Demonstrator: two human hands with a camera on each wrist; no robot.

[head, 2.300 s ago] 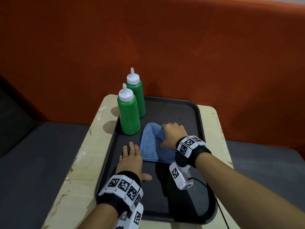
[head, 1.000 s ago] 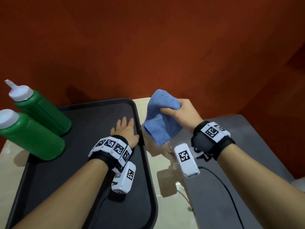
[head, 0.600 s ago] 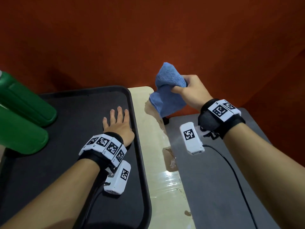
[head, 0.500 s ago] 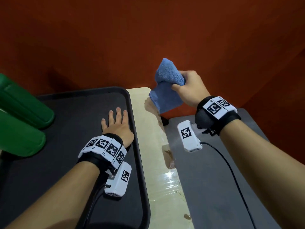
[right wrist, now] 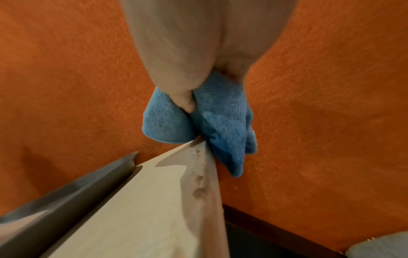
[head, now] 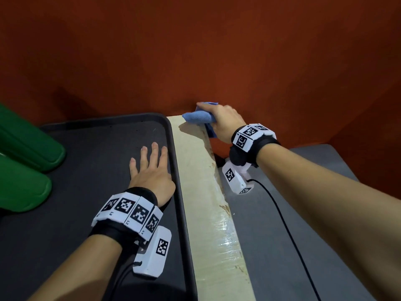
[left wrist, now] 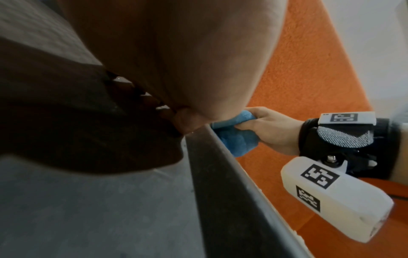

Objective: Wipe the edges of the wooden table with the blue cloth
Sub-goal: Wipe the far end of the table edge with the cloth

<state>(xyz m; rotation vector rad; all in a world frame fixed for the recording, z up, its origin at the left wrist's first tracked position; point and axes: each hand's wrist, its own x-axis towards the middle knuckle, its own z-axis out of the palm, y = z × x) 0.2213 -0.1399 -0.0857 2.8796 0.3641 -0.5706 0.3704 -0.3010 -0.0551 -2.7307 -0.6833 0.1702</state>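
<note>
Pale wooden table (head: 201, 192) carries black tray (head: 180, 192); blue cloth (head: 196, 116) seemingly touching far corner.

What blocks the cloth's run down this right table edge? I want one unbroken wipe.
Nothing visible. The right hand holds the blue cloth on the table's far corner, and the edge runs bare; the black tray sits beside it.

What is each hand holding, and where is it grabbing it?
The right hand grips the bunched-up middle of the blue cloth. The left hand holds nothing; it rests flat on the black tray.
</note>
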